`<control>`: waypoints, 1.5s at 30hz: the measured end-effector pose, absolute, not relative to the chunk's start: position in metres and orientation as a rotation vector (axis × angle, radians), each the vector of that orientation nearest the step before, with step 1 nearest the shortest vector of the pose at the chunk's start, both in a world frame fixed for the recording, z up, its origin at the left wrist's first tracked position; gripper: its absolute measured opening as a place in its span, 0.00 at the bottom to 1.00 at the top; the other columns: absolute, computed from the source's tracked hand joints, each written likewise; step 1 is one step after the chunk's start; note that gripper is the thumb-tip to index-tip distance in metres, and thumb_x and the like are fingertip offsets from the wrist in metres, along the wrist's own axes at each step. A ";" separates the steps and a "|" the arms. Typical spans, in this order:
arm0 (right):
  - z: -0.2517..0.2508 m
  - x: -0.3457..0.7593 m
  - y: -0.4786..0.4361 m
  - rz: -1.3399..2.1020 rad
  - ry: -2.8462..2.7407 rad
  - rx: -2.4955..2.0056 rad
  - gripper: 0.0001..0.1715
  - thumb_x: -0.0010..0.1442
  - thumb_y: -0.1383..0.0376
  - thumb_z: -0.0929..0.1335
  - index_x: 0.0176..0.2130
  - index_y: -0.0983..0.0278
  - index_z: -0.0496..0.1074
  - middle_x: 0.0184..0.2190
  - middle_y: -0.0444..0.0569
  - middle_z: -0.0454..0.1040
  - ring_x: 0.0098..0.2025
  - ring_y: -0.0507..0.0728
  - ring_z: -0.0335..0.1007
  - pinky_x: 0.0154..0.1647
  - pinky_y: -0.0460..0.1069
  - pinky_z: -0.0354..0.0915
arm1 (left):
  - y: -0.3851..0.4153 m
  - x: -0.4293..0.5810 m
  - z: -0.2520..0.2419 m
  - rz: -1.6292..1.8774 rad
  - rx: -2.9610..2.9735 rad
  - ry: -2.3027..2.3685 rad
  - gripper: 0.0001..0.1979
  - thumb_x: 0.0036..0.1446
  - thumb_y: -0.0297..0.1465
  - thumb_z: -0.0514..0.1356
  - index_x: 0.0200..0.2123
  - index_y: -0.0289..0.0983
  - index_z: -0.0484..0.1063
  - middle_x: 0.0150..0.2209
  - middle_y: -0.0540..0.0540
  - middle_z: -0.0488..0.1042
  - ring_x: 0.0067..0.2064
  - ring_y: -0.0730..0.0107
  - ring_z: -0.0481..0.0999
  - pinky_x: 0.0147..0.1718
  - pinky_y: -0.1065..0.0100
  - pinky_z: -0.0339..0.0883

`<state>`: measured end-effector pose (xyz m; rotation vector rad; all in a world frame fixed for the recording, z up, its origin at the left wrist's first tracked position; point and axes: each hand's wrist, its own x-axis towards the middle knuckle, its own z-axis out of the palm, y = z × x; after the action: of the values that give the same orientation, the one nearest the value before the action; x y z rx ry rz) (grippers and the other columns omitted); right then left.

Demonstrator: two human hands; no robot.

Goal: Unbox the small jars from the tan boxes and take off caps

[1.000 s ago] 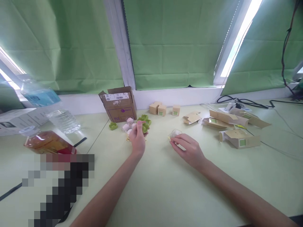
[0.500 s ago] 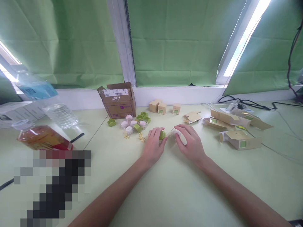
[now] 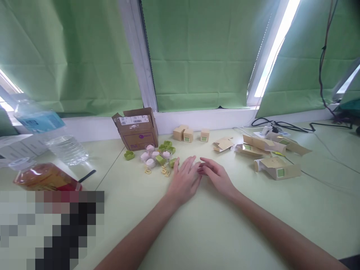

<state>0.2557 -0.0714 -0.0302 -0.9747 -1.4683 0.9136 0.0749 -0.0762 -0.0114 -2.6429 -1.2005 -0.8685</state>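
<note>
Side by side on the table, my two hands meet at the fingertips. My left hand (image 3: 184,180) has its fingers stretched forward and apart, palm down, beside a small green piece (image 3: 172,162). My right hand (image 3: 218,177) is bent inward with its fingers closed; what sits in them is mostly hidden behind my left hand. Left of the hands lies a cluster of pinkish-white round pieces in clear cups (image 3: 150,163), mixed with green flower-shaped pieces (image 3: 129,155). Small yellow rings (image 3: 147,171) lie in front of the cluster.
Behind the cluster stands an open cardboard box (image 3: 137,137). Small closed kraft boxes (image 3: 188,135) line the back. Opened, flattened cartons (image 3: 277,168) and black cables (image 3: 295,127) lie at right. At left are a tea bottle (image 3: 47,176) and a water bottle (image 3: 67,150).
The green piece that was in my left hand now lies by the cluster. My right hand has moved left to my left hand, and the white round piece by it is now hidden. The view has shifted.
</note>
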 end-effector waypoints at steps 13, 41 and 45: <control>-0.014 0.276 -0.050 0.285 -1.676 -1.157 0.15 0.66 0.63 0.63 0.49 0.61 0.74 0.48 0.54 0.76 0.45 0.59 0.75 0.35 0.51 0.75 | -0.030 0.029 -0.015 -0.693 -2.500 -1.377 0.25 0.58 0.15 0.48 0.48 0.40 0.77 0.62 0.37 0.73 0.66 0.52 0.68 0.69 0.30 0.35; -0.008 0.290 -0.052 0.757 -2.017 -0.911 0.40 0.53 0.69 0.71 0.64 0.55 0.65 0.66 0.54 0.64 0.64 0.66 0.65 0.59 0.58 0.68 | -0.057 0.056 -0.014 -1.259 -2.918 -1.238 0.33 0.67 0.42 0.58 0.70 0.41 0.50 0.68 0.35 0.62 0.65 0.53 0.67 0.61 0.51 0.66; -0.013 0.301 -0.077 0.895 -1.776 -0.960 0.50 0.59 0.65 0.71 0.72 0.48 0.48 0.70 0.54 0.58 0.64 0.63 0.67 0.60 0.61 0.69 | -0.063 0.055 -0.004 -1.078 -3.206 -1.009 0.38 0.65 0.42 0.61 0.72 0.45 0.47 0.67 0.38 0.64 0.61 0.54 0.71 0.57 0.54 0.69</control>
<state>0.3010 -0.0769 -0.0132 -0.9603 -1.7760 0.8952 0.0545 -0.0632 -0.0037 -3.2057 -1.0086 -1.0785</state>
